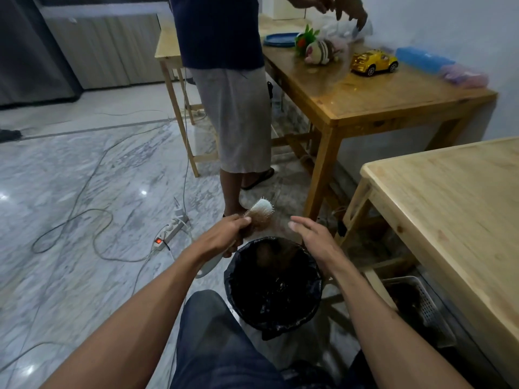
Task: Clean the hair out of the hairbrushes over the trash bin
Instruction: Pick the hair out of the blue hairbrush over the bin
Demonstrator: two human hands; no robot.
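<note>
The left hand (230,234) grips a hair-clogged hairbrush (259,210) beside the trash bin (273,282); the right hand (311,240), open and empty, should pull the hair loose directly above the bin.

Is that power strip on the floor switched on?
On: the power strip has its red switch glowing.

The room is dim and bluish, with soft indoor light and only weak shadows under the tables. Small white glare spots shine on the marble floor (84,169) at the near left, and the far wooden table (379,91) carries a glossy sheen. Straight lines bow toward the edges from the wide lens, and the far person's hand (348,9) is smeared with motion blur.
</note>
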